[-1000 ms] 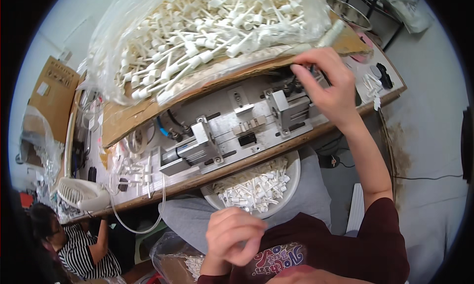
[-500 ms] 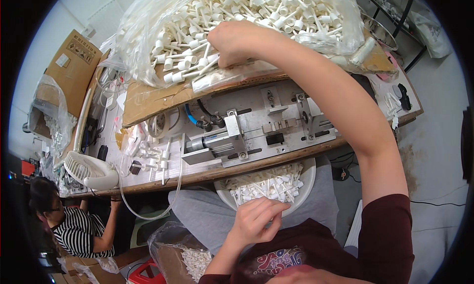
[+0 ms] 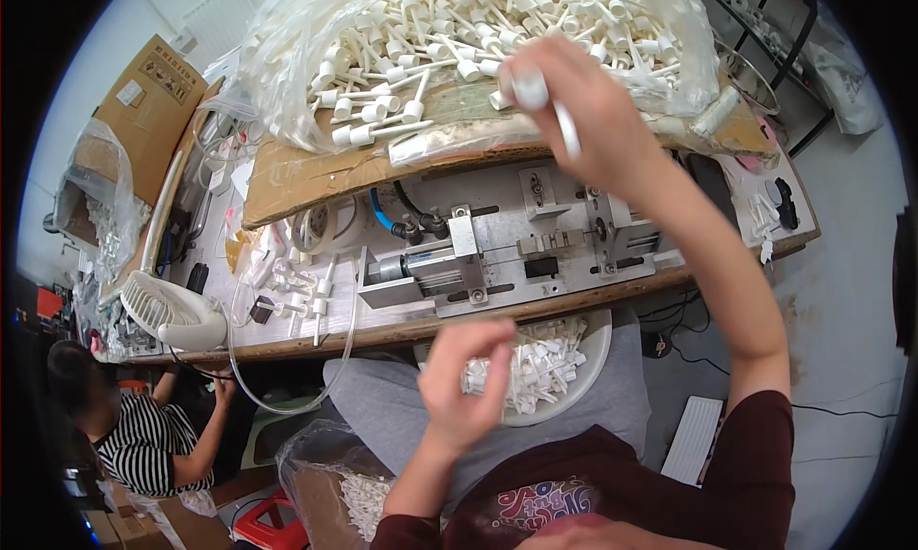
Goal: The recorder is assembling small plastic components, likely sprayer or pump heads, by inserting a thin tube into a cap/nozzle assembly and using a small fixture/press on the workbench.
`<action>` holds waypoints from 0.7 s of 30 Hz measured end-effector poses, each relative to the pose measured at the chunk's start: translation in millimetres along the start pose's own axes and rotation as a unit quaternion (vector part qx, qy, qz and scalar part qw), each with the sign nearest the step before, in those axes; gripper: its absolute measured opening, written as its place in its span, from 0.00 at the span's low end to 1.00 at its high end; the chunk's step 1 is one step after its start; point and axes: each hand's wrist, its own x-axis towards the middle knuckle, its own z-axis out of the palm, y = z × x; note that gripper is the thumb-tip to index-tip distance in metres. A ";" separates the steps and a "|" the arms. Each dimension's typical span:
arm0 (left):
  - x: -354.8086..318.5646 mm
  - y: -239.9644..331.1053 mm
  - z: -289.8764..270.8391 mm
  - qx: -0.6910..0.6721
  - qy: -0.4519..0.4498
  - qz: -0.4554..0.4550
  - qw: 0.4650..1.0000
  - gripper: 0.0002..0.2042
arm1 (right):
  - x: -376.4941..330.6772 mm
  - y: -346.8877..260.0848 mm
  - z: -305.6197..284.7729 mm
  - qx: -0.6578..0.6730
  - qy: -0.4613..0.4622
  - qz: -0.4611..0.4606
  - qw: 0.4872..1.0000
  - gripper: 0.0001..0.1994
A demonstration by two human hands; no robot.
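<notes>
My right hand (image 3: pixel 602 110), smeared a little by motion, is closed around a white cap with a stem (image 3: pixel 567 134). It is lifted over the front edge of a big heap of similar white stemmed caps (image 3: pixel 421 33) in a clear plastic bag. Below the bench edge my left hand (image 3: pixel 454 373) is raised over the left side of a white bowl (image 3: pixel 604 383) on my lap, which holds more small white parts (image 3: pixel 545 368). Blur keeps me from telling whether its fingers hold anything. Between my hands stands a metal clamping fixture (image 3: pixel 545 244) on the bench.
A cardboard sheet (image 3: pixel 316 182) supports the bag above the fixture. To the left are loose white fittings (image 3: pixel 296 297), a looping clear tube (image 3: pixel 330 397) and a white fan (image 3: pixel 172 311). A co-worker in a striped shirt (image 3: pixel 143 445) sits lower left, near a red stool (image 3: pixel 273 521).
My right hand has come out of the heap, moving right and toward me with a stemmed cap. My left hand has shifted left and up slightly from the bowl's near rim.
</notes>
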 end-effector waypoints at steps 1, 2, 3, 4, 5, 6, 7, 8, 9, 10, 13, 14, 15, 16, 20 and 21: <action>7.1 -0.6 -0.1 -0.073 0.019 -0.065 0.995 0.11 | -15.7 -18.6 -6.7 0.026 -0.023 -0.001 0.999 0.11; 17.3 1.4 1.1 -0.102 0.036 -0.086 0.990 0.13 | -32.4 -31.1 -5.3 0.001 -0.007 -0.064 0.998 0.12; 28.1 4.5 3.1 -0.134 0.052 -0.105 0.984 0.15 | -50.6 -40.6 -8.1 -0.011 -0.033 -0.076 0.997 0.15; 34.0 6.0 5.2 -0.152 0.045 -0.094 0.983 0.16 | -64.7 -51.9 -9.2 -0.016 -0.056 -0.099 0.993 0.18; 37.3 5.4 9.8 -0.172 0.035 -0.084 0.981 0.17 | -80.5 -61.4 -8.6 -0.027 -0.068 -0.106 0.992 0.18; 38.6 4.8 13.8 -0.191 0.024 -0.074 0.978 0.19 | -95.0 -67.1 -4.9 -0.027 -0.057 -0.110 0.992 0.19; 36.9 3.1 12.8 -0.165 -0.006 -0.062 0.984 0.19 | -102.8 -71.1 -5.1 -0.036 -0.053 -0.097 0.993 0.18; 34.3 0.5 10.4 -0.139 -0.035 -0.051 0.988 0.19 | -109.7 -73.8 -6.5 -0.046 -0.048 -0.083 0.994 0.18; 33.5 0.6 9.7 -0.112 -0.065 -0.039 0.991 0.19 | -115.0 -75.7 -8.1 -0.056 -0.043 -0.069 0.995 0.18; 33.8 6.4 9.6 -0.085 -0.079 -0.030 0.993 0.19 | -118.9 -77.1 -8.7 -0.061 -0.038 -0.065 0.995 0.20; 33.8 8.8 12.5 -0.003 -0.072 0.028 0.997 0.20 | -128.2 -80.5 -13.9 0.054 -0.032 0.035 0.997 0.21; 35.1 7.4 11.0 0.054 -0.069 0.045 0.995 0.22 | -129.4 -84.6 -15.8 0.171 -0.027 0.157 0.972 0.17; 37.6 5.8 11.6 0.064 -0.076 0.064 0.993 0.22 | -129.5 -90.3 -18.8 0.283 -0.021 0.274 0.919 0.13; 40.4 4.0 12.4 0.073 -0.084 0.084 0.990 0.22 | -129.0 -95.5 -21.6 0.387 -0.014 0.384 0.838 0.10; 32.2 -5.5 16.6 0.088 -0.100 0.124 0.983 0.19 | -128.6 -95.7 -25.9 0.565 -0.028 0.518 0.641 0.08; 32.2 -3.1 16.6 0.085 -0.112 0.123 0.982 0.19 | -131.0 -96.1 -28.2 0.581 -0.043 0.535 0.612 0.08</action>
